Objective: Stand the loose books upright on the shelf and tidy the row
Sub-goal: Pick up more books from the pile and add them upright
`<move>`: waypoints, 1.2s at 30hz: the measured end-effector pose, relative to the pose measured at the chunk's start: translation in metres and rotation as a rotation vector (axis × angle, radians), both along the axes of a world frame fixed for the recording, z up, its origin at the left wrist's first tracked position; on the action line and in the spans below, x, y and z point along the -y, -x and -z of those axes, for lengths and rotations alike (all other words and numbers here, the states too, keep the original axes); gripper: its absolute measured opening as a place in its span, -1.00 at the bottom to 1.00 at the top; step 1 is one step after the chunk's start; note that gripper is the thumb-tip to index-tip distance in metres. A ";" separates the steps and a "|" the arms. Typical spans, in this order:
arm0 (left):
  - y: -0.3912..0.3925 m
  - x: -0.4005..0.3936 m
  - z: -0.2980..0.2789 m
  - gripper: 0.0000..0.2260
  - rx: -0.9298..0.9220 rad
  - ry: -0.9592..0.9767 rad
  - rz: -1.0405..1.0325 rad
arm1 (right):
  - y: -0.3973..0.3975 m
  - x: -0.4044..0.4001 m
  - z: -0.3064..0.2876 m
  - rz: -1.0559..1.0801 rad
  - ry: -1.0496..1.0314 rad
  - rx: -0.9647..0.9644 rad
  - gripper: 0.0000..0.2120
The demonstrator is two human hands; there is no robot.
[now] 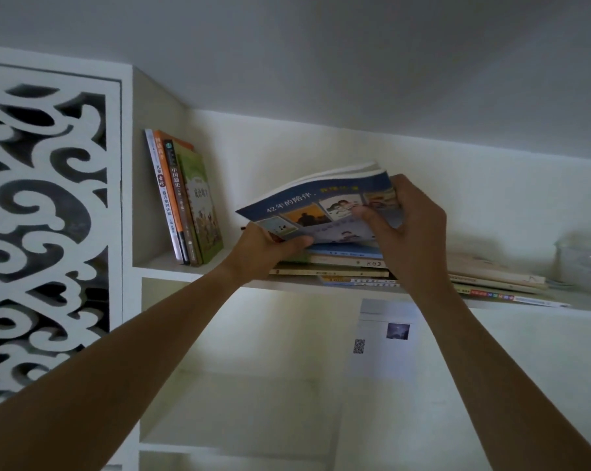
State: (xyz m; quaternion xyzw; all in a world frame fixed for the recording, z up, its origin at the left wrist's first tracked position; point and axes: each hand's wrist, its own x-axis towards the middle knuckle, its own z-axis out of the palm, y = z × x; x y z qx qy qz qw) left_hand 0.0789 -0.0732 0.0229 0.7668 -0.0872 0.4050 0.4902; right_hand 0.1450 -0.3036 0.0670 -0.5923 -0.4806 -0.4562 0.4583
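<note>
Books are what we have in both hands: our left hand [270,248] pinches the near-left corner of a blue softcover book with photo panels [321,202], our right hand [406,229] curls round its right end. It tilts between our grips, long axis running left-right, above the flat stack of thin paperbacks [348,265] on the white shelf board [171,268]. Left of our left hand, well apart, leans the short row of upright books [185,198]. Our right hand hides the stack's middle; titles blur.
</note>
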 end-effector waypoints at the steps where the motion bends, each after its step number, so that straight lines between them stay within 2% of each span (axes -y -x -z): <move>1: 0.000 0.001 -0.002 -0.54 0.030 0.059 0.043 | 0.003 0.000 -0.002 -0.007 0.006 0.001 -0.73; 5: -0.003 0.002 -0.002 -0.63 0.084 0.236 0.135 | 0.017 -0.006 -0.013 -0.061 -0.003 0.024 -0.69; 9: -0.006 0.000 0.001 -0.56 0.098 0.348 0.163 | 0.027 -0.015 -0.028 -0.102 0.028 -0.043 -0.58; 13: -0.009 0.003 -0.002 -0.52 0.193 0.565 0.205 | 0.010 -0.017 -0.028 0.119 0.130 -0.005 -0.62; 16: -0.016 0.004 -0.002 -0.63 0.254 0.647 0.160 | 0.004 -0.019 -0.024 0.292 0.183 -0.056 -0.56; 19: -0.023 0.011 -0.006 -0.79 0.307 0.715 0.110 | 0.013 -0.023 -0.025 0.365 0.137 -0.100 -0.45; 23: -0.031 0.012 -0.015 -0.76 0.236 0.840 0.023 | 0.021 -0.030 -0.030 0.430 0.183 -0.139 -0.53; 26: -0.042 -0.004 -0.015 -0.66 0.161 0.950 0.053 | 0.033 -0.028 -0.041 0.292 0.233 -0.245 -0.64; 29: -0.039 -0.006 -0.017 -0.41 0.084 0.975 0.168 | 0.044 -0.029 -0.051 0.074 0.440 -0.474 -0.76; 30: -0.032 -0.003 -0.019 -0.39 0.082 0.962 0.240 | 0.047 -0.032 -0.052 0.004 0.504 -0.535 -0.75; 31: -0.026 -0.003 -0.023 -0.47 0.091 0.953 0.290 | 0.050 -0.037 -0.052 -0.064 0.524 -0.575 -0.72; 32: -0.023 -0.006 -0.027 -0.58 0.092 0.934 0.310 | 0.053 -0.043 -0.051 -0.128 0.497 -0.592 -0.67; 33: -0.019 -0.012 -0.032 -0.60 0.107 0.908 0.302 | 0.056 -0.051 -0.048 -0.170 0.444 -0.592 -0.64; 36: -0.013 -0.042 -0.042 -0.38 0.198 0.742 0.093 | 0.063 -0.082 -0.023 -0.150 0.312 -0.492 -0.69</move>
